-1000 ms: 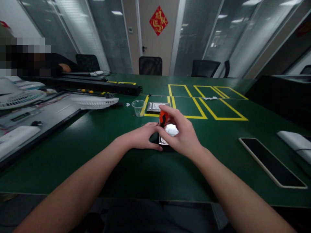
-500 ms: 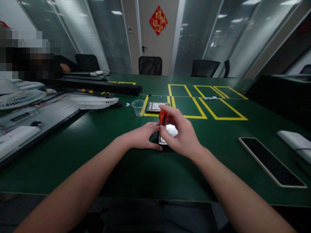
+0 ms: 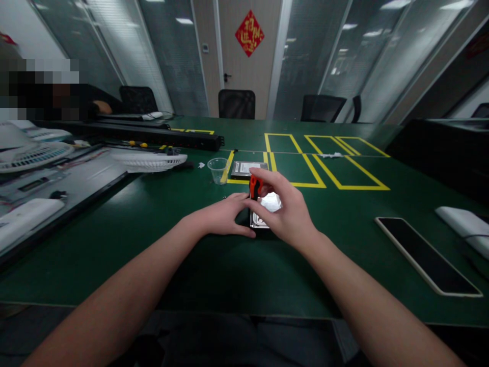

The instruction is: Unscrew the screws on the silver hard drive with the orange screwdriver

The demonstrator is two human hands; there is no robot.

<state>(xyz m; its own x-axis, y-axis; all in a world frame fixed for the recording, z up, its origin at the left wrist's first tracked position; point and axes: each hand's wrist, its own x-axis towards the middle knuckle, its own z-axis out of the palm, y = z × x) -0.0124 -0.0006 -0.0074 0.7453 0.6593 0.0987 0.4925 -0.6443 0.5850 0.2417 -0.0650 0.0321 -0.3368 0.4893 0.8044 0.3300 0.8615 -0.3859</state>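
Note:
In front of me on the table lies a hard drive [image 3: 260, 220] with a shiny silver face, partly covered by my hands. My left hand [image 3: 226, 213] braces its left side, thumb at the near corner and fingers toward the far end. My right hand [image 3: 284, 208] grips the orange-and-black handle of a screwdriver [image 3: 255, 187], held upright over the left edge of the drive. Fingers hide the screwdriver's tip. Just beyond sits a second hard drive [image 3: 248, 169] with a white label, lying flat beside a clear plastic cup [image 3: 219, 171].
Yellow tape rectangles [image 3: 305, 186] mark the green table [image 3: 183, 275]. At right lie a phone-like dark slab [image 3: 428, 255] and a white device [image 3: 464, 227]. White fan parts [image 3: 151, 160], a long black bar [image 3: 183, 138] and a panel crowd the left, where another person sits.
My right hand has shifted its fingers slightly around the screwdriver handle, which looks turned a little. My left hand stays in place on the hard drive.

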